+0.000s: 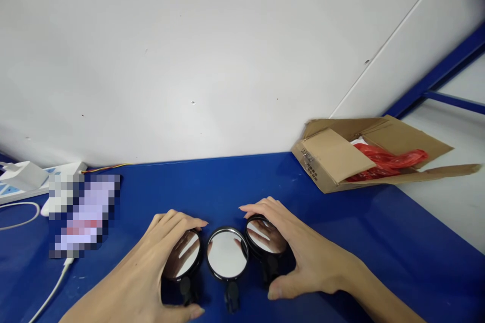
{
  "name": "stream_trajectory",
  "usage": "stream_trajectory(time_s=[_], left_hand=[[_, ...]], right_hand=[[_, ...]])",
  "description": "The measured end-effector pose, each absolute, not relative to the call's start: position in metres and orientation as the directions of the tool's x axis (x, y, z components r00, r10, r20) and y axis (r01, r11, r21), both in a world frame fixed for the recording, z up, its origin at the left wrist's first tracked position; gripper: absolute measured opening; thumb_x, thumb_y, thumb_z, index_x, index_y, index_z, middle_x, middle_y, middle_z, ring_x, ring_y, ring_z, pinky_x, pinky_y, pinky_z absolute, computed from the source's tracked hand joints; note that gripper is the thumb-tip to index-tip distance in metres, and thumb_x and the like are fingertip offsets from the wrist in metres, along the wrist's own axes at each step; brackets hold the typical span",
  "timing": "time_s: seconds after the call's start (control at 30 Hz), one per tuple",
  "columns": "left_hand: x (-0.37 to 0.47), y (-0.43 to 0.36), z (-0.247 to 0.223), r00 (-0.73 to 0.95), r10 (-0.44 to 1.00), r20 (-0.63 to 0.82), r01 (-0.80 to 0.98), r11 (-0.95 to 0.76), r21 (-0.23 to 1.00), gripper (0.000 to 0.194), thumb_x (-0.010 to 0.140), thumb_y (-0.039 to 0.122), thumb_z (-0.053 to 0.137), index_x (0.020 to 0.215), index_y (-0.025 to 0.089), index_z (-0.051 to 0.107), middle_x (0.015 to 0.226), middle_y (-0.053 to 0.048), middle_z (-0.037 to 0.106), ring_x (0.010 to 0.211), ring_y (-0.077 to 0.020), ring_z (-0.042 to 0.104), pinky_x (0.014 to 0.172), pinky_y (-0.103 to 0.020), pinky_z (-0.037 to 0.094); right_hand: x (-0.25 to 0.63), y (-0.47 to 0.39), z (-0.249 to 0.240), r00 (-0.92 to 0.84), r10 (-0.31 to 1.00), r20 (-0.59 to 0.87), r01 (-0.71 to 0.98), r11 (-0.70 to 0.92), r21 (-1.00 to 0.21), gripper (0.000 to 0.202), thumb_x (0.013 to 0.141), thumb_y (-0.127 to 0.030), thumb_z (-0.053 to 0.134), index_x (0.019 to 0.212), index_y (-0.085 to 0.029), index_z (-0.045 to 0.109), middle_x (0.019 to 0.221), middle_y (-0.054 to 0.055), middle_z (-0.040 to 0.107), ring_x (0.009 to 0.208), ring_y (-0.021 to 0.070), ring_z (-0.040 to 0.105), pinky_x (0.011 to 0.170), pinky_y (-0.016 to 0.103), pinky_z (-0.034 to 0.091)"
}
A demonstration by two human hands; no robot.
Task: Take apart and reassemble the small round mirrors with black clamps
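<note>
Three small round mirrors with black mounts at their near ends stand side by side on the blue table. My left hand [155,257] curves around the left mirror [185,257], fingers over its far rim and thumb near its mount. Around the right mirror [266,235] my right hand [293,250] is cupped in the same way, its thumb low beside the mount. Between the hands is the middle mirror [227,254], touched by neither; its rim looks shiny. Fingers are reflected in the outer mirrors, and my hands partly cover their outer sides.
An open cardboard box [329,156] with a red plastic bag [386,161] sits at the back right. On the left lie a blurred phone [89,212], a white cable [53,290] and a power strip [22,193] with a charger. A white wall [212,60] rises behind the blue table [212,184].
</note>
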State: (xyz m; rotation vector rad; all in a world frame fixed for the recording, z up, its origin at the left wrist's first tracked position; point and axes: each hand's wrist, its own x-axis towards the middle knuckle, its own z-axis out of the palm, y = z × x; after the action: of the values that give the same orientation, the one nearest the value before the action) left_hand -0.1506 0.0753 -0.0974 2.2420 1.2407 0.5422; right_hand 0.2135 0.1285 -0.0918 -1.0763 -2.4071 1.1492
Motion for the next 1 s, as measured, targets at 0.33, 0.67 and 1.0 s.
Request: stream_trajectory(time_s=[0.33,0.67,1.0], left_hand=[[-0.145,0.075,-0.088,0.525,0.85,0.046,0.647,-0.434,0.626,0.089,0.077,0.03,0.092,0.159,0.037,0.055,0.148,-0.01,0.067,0.13,-0.0383,0.063,0.116,-0.055,0.048],[-0.145,0.077,-0.084,0.536,0.844,0.0,0.641,-0.406,0.651,0.086,0.077,0.032,0.092,0.157,0.037,0.058,0.146,-0.008,0.068,0.127,-0.0364,0.064,0.118,-0.055,0.046],[-0.144,0.077,-0.083,0.56,0.821,-0.114,0.653,-0.353,0.67,0.087,0.082,0.039,0.094,0.159,0.041,0.053,0.154,-0.008,0.062,0.141,-0.0395,0.058,0.132,-0.065,0.025]], right_hand=[[0.214,0.129,-0.091,-0.671,0.733,-0.113,0.533,0.37,-0.761,0.113,0.068,-0.059,0.104,0.165,-0.034,0.05,0.149,0.012,0.058,0.146,0.0431,0.051,0.13,0.069,0.032],[0.213,0.131,-0.093,-0.688,0.726,0.017,0.477,0.469,-0.744,0.092,0.071,-0.058,0.102,0.149,-0.032,0.061,0.138,0.008,0.065,0.127,0.0337,0.061,0.126,0.06,0.036],[0.216,0.131,-0.101,-0.702,0.69,0.176,0.387,0.577,-0.719,0.086,0.076,-0.057,0.1,0.147,-0.032,0.059,0.137,0.007,0.069,0.122,0.0309,0.065,0.125,0.057,0.035]])
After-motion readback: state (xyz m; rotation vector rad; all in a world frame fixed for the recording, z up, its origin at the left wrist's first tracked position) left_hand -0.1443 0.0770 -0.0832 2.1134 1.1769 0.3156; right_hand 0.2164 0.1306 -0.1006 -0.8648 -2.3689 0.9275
